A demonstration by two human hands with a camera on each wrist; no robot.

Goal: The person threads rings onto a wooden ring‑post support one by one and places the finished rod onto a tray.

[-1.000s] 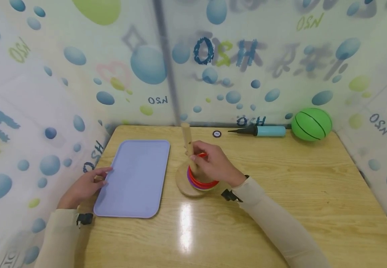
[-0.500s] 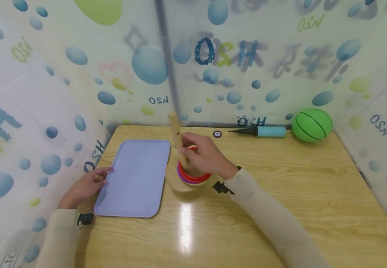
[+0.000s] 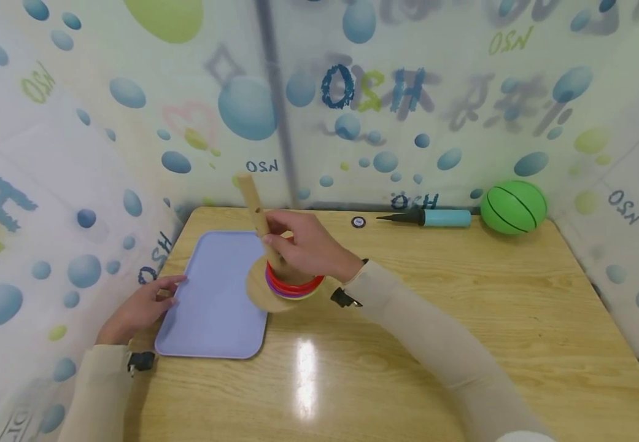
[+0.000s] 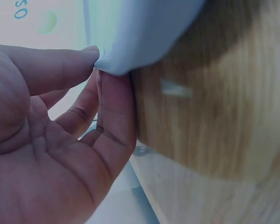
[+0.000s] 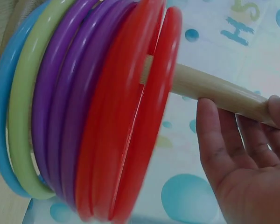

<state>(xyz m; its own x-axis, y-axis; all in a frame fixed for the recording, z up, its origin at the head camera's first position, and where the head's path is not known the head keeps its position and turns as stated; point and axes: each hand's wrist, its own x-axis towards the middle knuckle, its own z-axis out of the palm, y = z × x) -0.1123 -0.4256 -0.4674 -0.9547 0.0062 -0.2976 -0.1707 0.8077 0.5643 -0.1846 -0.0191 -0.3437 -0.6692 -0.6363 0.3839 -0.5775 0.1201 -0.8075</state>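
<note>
My right hand [image 3: 310, 245] grips the wooden post [image 3: 251, 199] of a ring toss stand, thumb on one side and fingers on the other. The stand leans left, and its round base [image 3: 259, 291] overlaps the tray's right edge; whether they touch I cannot tell. Plastic rings [image 3: 294, 288] circle the post below the hand. In the right wrist view, red rings [image 5: 116, 121], purple rings [image 5: 65, 102], a green ring [image 5: 21, 107] and a blue ring [image 5: 0, 107] show. My left hand [image 3: 139, 307] pinches the left rim of the lavender tray [image 3: 209, 307], thumb above and fingers below.
Along the table's back edge lie a small round black-and-white disc [image 3: 358, 222], a blue hand pump [image 3: 446, 218] with a black nozzle, and a green ball [image 3: 514, 207]. A patterned curtain [image 3: 385, 141] encloses the wooden table [image 3: 435, 270] at the back and sides.
My right hand has carried the stand and its rings leftward, from beside the tray to over its right edge. The post leans further left. The left hand and tray have stayed put.
</note>
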